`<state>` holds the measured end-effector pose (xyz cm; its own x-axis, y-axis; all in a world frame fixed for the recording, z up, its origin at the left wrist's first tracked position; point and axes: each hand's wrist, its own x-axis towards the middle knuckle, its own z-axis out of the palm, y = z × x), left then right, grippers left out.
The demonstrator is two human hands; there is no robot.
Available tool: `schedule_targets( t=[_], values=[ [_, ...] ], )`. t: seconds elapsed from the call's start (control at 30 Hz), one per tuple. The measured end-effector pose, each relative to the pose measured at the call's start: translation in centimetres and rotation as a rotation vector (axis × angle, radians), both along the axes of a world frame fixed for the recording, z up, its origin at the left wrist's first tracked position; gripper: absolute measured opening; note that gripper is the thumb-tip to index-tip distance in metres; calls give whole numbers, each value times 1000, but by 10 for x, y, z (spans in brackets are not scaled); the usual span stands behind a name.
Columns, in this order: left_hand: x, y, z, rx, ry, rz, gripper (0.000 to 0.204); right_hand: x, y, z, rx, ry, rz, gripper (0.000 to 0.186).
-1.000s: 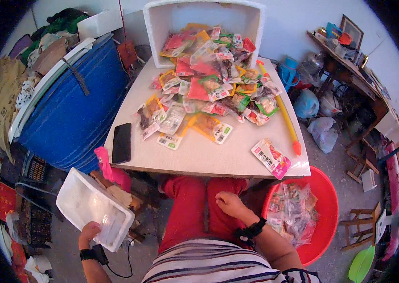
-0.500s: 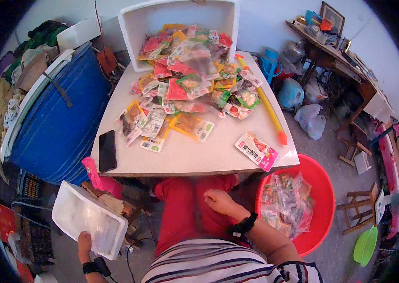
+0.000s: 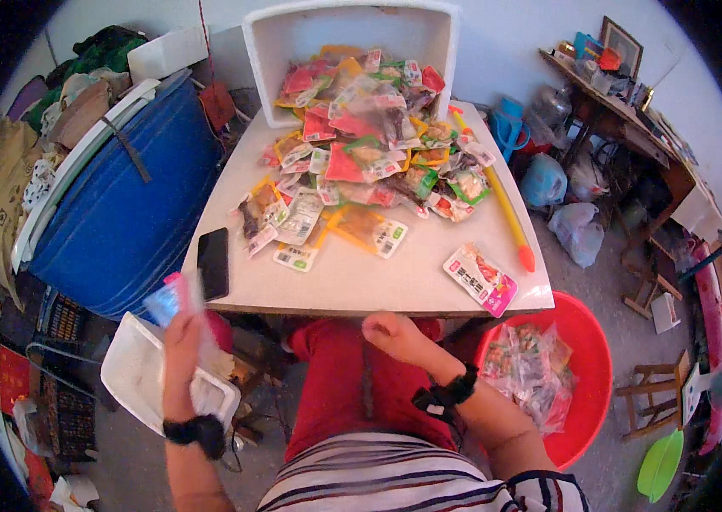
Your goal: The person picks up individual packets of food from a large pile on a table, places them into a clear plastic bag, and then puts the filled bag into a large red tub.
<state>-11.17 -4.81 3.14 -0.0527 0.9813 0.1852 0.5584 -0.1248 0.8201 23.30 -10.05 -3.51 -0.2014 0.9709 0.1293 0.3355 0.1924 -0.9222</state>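
Left hand (image 3: 182,337): grasping blurred packet (image 3: 165,301) by white tray (image 3: 129,365) | right hand (image 3: 399,335): loosely curled over red trousers (image 3: 327,388), contents unclear | step: apparently packet pick-up | next: likely needs both hands

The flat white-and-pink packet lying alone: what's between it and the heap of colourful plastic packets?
Only bare white tabletop: in the head view, nothing lies between the flat white-and-pink packet and the heap of colourful plastic packets.

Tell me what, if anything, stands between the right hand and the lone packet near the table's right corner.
Only the table's near edge lies between the right hand and the lone packet; no other object visibly blocks the path.
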Motion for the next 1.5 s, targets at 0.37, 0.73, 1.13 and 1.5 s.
schedule_targets(
  t=[0.37, 0.73, 1.13, 1.5],
  values=[
    [189, 56, -60, -116, 139, -394, 22, -18, 97, -9, -217, 208, -186, 16],
    [201, 41, -45, -141, 239, -343, 25, -11, 95, -11, -230, 375, -140, 12],
    [199, 43, -54, -25, 87, -202, 13, -14, 108, -21, -265, 235, -53, 9],
    [172, 45, -90, 142, -470, 107, 26, -43, 144, 29, -333, 325, -61, 24]
  ],
)
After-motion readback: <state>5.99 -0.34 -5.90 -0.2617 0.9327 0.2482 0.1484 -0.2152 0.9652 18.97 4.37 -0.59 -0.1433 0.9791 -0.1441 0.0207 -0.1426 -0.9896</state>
